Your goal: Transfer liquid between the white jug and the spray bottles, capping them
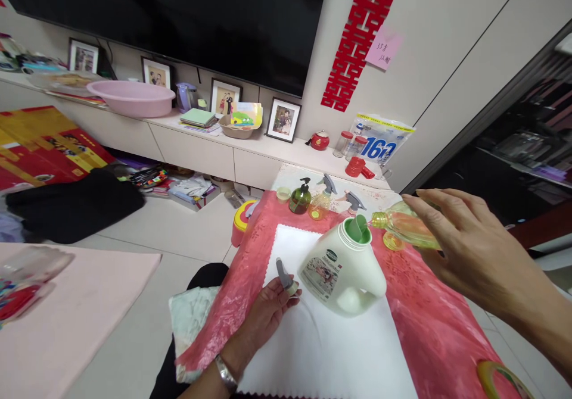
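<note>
My right hand (465,232) is wrapped round a clear yellowish bottle (409,225), tilted nearly level with liquid inside. Its ribbed neck is at the open mouth of a pale green detergent jug (344,268), which has a green spout inside. The jug stands upright on a white scallop-edged cloth (330,351). Left of the jug, my left hand (270,306) pinches a grey trigger spray head (285,275), held above the cloth. Behind the jug are a green pump bottle (300,198), a clear spray bottle (319,205) and another grey spray head (355,202).
Red patterned cloth (241,292) covers the table under the white one. A tape roll (503,380) lies at the near right corner. A small cup (283,194) stands at the far edge. Beyond, a long cabinet (192,143) bears photo frames, a pink basin (131,98) and jars.
</note>
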{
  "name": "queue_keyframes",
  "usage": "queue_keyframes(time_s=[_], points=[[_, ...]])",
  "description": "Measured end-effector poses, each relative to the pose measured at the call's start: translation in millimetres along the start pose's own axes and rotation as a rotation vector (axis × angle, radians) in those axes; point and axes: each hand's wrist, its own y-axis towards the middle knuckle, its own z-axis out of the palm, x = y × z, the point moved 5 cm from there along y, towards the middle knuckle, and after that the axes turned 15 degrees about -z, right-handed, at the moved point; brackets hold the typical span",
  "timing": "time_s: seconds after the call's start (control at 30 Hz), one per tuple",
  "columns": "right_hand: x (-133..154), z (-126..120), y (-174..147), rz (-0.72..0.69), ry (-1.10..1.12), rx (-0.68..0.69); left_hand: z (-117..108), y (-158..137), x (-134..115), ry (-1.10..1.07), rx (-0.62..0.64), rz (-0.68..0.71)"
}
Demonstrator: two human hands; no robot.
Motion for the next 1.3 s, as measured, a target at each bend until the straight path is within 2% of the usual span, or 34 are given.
queue_keyframes(time_s=[1.3], points=[[-2.2,-3.7,6.0,-0.033,-0.025,0.06,-2.7,3.8,0.3,-0.007,-0.022,-0.009]])
